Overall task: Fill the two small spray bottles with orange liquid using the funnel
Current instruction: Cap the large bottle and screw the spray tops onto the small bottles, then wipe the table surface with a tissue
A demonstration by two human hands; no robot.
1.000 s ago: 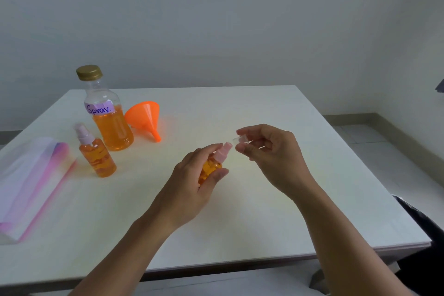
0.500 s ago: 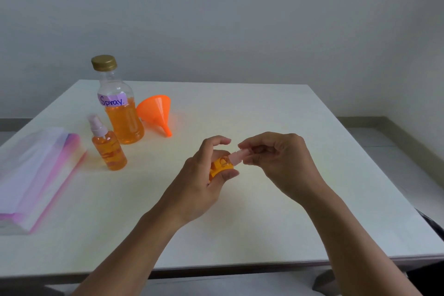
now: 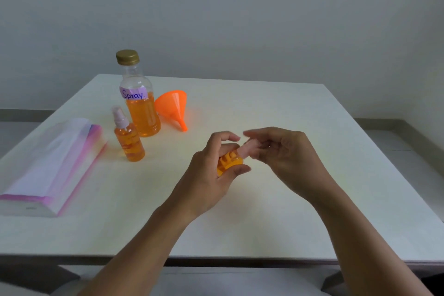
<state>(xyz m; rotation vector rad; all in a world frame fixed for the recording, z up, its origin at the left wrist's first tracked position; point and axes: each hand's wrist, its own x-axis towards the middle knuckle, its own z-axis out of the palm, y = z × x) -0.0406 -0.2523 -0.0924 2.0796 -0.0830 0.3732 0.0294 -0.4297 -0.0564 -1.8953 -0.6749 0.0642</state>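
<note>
My left hand grips a small spray bottle full of orange liquid, tilted with its top towards the right, above the table's middle. My right hand pinches the pink spray head of that bottle; a clear cap over it cannot be made out through the blur. A second small spray bottle, also orange inside, stands upright at the left. Behind it stands the big bottle labelled "Spray", with a gold cap on and about half full. The orange funnel lies on its side right of the big bottle.
A white table carries everything; its front edge runs just below my forearms. A long clear plastic pack with pink edges lies along the left side. A wall is behind, floor to the right.
My right hand has come onto the spray head of the held bottle, and the bottle has tilted over to the right. The camera view has shifted, so the left objects sit further right.
</note>
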